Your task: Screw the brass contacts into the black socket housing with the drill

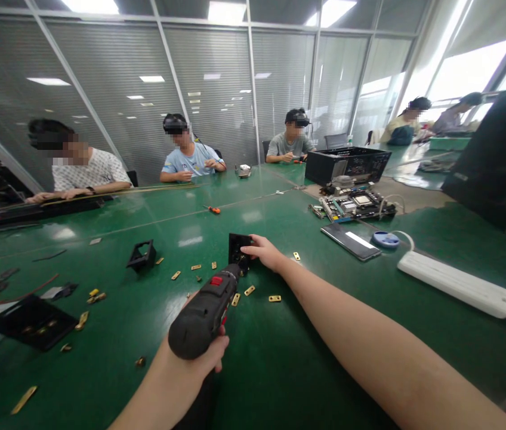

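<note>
My left hand [203, 352] is wrapped round the grip of a black cordless drill [203, 310] with a red switch on top. The drill points away from me, its chuck against a small black square plate [235, 243]. Standing on edge on the green table, that plate is held by my right hand [265, 252], fingers closed on its right side. The bit and the exact contact point are hidden behind the chuck. Around the chuck lie small brass strips with holes, among them one strip [275, 298] to the right and another strip [250, 290] nearer the drill.
A black square frame [142, 255] and a black panel [33, 322] lie at left. An orange screwdriver [212, 209] lies farther back. At right are a phone [350, 241], a white power strip [454, 283], a circuit board [355, 203] and a black case [346, 164]. Several people sit across the table.
</note>
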